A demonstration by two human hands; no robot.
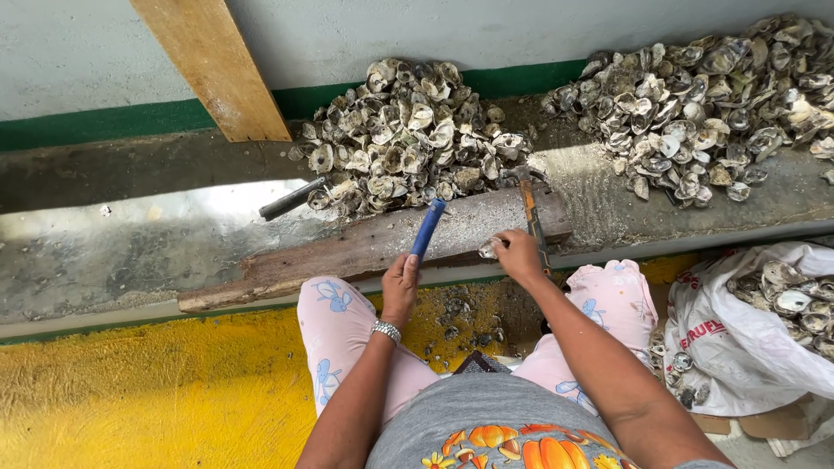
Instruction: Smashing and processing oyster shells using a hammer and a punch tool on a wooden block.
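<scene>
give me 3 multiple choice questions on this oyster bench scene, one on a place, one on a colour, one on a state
1. Where is the right hand?
A. on the wooden plank
B. in the white sack
C. on the far shell pile

2. What colour is the handle in the left hand?
A. red
B. blue
C. green

3. How is the white sack?
A. tied shut
B. open, shells showing
C. folded flat

Answers: 1 A, it presses an oyster on the wooden plank. 2 B, the blue-handled tool shows. 3 B, the white sack gapes.
</scene>
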